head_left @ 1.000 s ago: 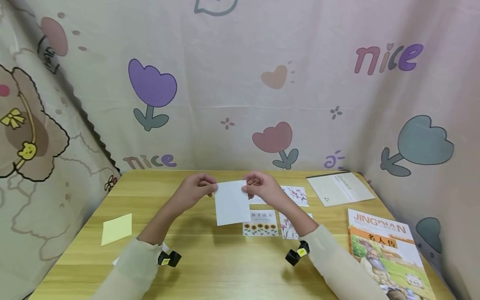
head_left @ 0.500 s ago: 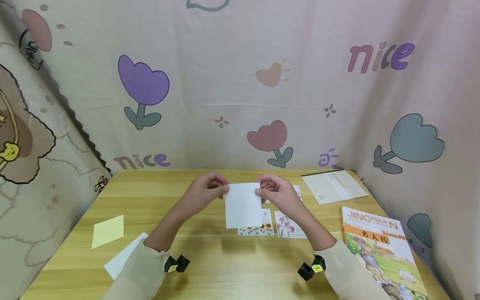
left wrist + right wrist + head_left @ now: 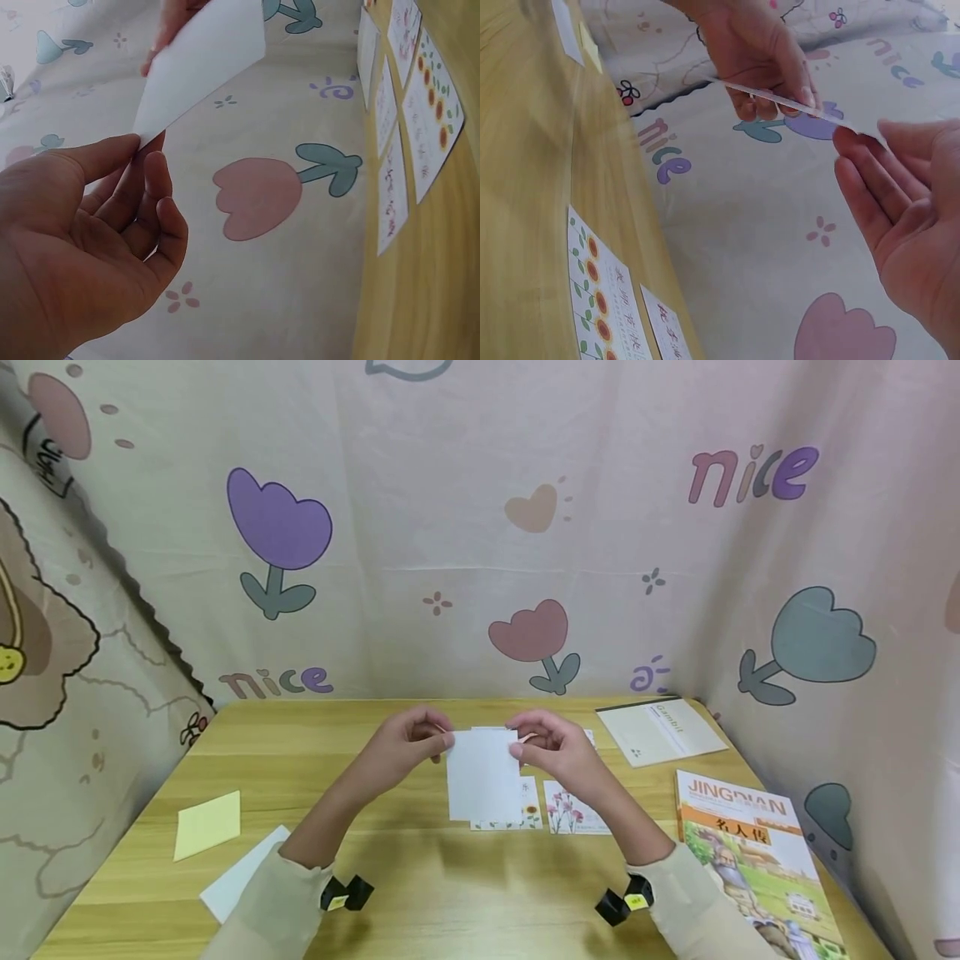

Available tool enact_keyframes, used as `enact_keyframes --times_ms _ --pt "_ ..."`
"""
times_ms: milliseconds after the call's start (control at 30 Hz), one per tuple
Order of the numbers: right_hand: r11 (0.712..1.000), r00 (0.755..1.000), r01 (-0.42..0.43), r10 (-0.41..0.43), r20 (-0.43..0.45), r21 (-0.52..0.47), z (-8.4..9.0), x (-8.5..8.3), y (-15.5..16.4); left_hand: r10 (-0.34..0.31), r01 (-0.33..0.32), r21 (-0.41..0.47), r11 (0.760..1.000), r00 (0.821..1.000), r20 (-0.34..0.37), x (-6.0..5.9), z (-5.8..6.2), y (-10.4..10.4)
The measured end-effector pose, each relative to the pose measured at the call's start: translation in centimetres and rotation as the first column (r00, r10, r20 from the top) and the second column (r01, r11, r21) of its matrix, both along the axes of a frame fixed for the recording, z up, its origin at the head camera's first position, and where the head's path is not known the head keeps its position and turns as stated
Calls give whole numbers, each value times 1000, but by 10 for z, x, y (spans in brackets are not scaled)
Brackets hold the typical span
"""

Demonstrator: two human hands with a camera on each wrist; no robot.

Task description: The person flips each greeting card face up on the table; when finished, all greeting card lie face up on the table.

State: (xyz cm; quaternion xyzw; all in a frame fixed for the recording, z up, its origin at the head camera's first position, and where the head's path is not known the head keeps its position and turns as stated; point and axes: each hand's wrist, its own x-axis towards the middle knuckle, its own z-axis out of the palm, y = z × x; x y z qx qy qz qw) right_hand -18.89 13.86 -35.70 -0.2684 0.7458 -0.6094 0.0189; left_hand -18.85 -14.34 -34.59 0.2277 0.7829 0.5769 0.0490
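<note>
A plain white card [image 3: 483, 777] hangs upright above the middle of the table. My left hand [image 3: 405, 747] pinches its upper left corner between thumb and fingers. At the opposite upper corner, my right hand [image 3: 555, 747] pinches it the same way. The right wrist view shows the card [image 3: 780, 100] almost edge-on between the two hands. Behind it on the table lie several printed cards, among them a sunflower card [image 3: 531, 806], partly covered, and a pink flower card [image 3: 566, 810]. Cards at the back are mostly hidden by the held card and right hand.
A yellow paper [image 3: 208, 825] and a white paper [image 3: 243, 872] lie at the left, the white one partly under my left sleeve. At the right are a pale notebook [image 3: 660, 731] and an illustrated book [image 3: 757, 860]. A patterned curtain [image 3: 420, 527] hangs behind the table.
Both hands have carried the white card a little to the right, so it covers more of the sunflower card. The white paper by my left sleeve shows more. The head view has shifted slightly.
</note>
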Motion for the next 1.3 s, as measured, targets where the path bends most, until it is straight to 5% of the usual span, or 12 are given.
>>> enact_keyframes --times_ms 367,667,733,833,933,1033,1133,1300 --pt "989 987 -138 142 -69 53 -3 -3 4 -80 74 57 996 991 104 -14 -18 5" --pt "982 981 -173 179 -78 72 -4 -5 7 -66 62 37 997 990 123 -17 -30 10" --pt "982 981 -179 183 -64 55 -5 -6 8 -18 18 3 1000 996 86 -14 -28 11" --pt "982 981 -184 186 -55 30 -4 -9 12 96 -98 -40 994 994 -59 -6 -18 10" --pt "987 986 -161 161 -46 11 -3 -12 17 166 -184 -46 982 949 -267 6 -5 10" --pt "993 993 -119 118 -30 0 -1 -13 21 120 -163 -67 984 899 -421 16 5 13" --pt "996 996 -86 85 -16 -19 -1 -16 22 44 -95 -91 991 892 -449 20 7 19" --pt "999 1000 6 -6 16 -50 -4 -20 18 10 -38 -73 997 940 -341 18 1 22"
